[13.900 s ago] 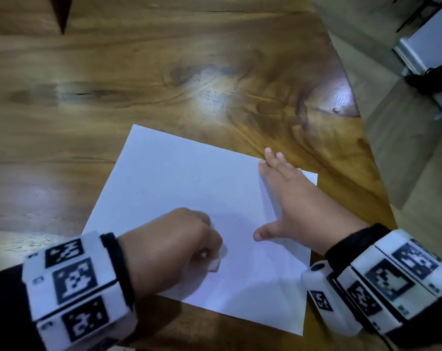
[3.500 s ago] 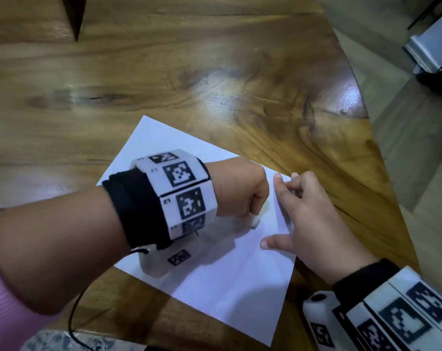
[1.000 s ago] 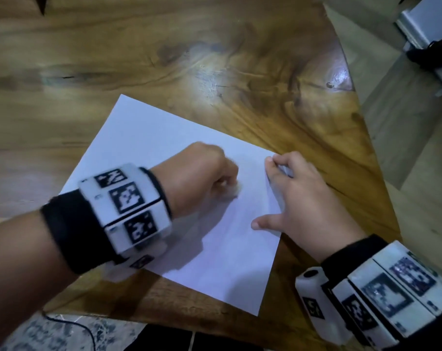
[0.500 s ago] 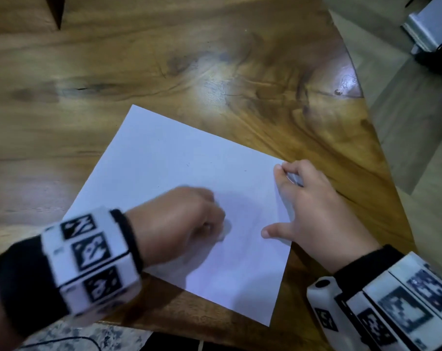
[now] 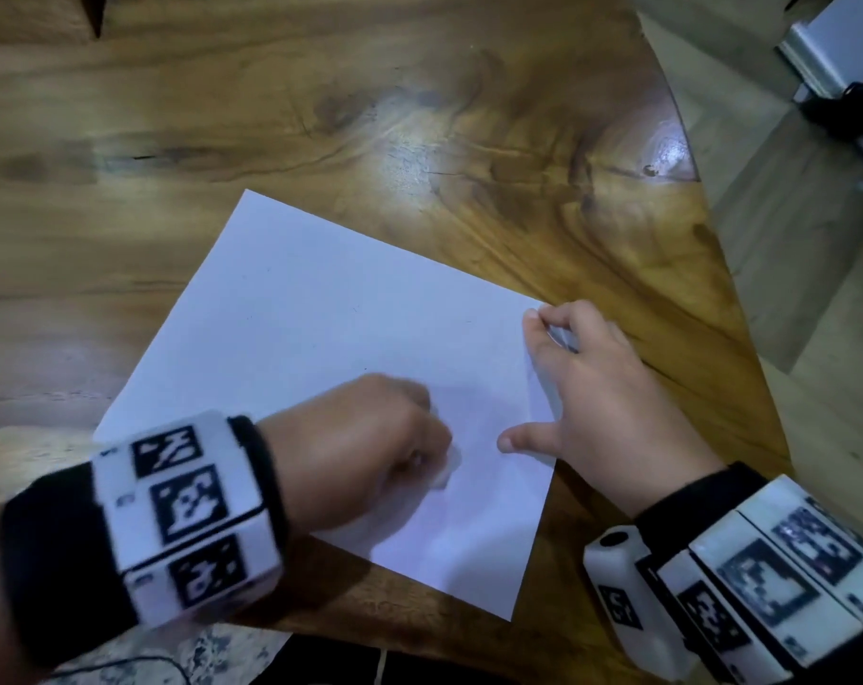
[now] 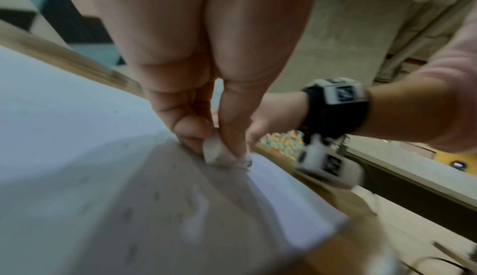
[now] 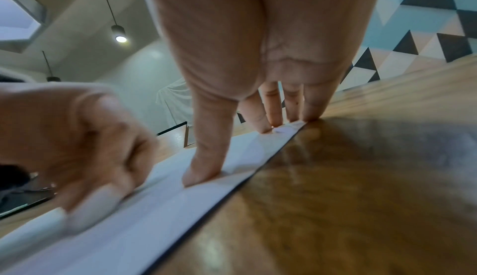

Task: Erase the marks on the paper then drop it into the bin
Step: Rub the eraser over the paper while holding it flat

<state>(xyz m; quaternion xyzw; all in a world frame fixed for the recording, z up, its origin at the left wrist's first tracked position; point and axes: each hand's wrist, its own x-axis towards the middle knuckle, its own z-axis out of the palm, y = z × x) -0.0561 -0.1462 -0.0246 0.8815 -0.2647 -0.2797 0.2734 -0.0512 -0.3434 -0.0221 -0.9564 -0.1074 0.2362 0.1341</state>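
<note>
A white sheet of paper [image 5: 340,328] lies tilted on the wooden table [image 5: 419,116], near its front right corner. My left hand [image 5: 370,447] is curled round a small white eraser [image 5: 446,469] and presses it onto the sheet's lower middle; the left wrist view shows the eraser [image 6: 213,148] pinched between thumb and fingers against the paper [image 6: 64,136]. My right hand [image 5: 582,388] lies flat on the paper's right edge, with the fingertips [image 7: 273,124] and thumb pressing it down. Only tiny specks show on the sheet. No bin is in view.
The table's curved right edge [image 5: 716,269] drops to a grey floor. A white and black fixture [image 5: 834,66] stands at the far right. Speckled floor and a dark cable [image 5: 138,660] show below the front edge.
Over the last second my left hand rubbed the eraser from the sheet's upper right down toward its lower middle. The right hand kept pinning the right edge.
</note>
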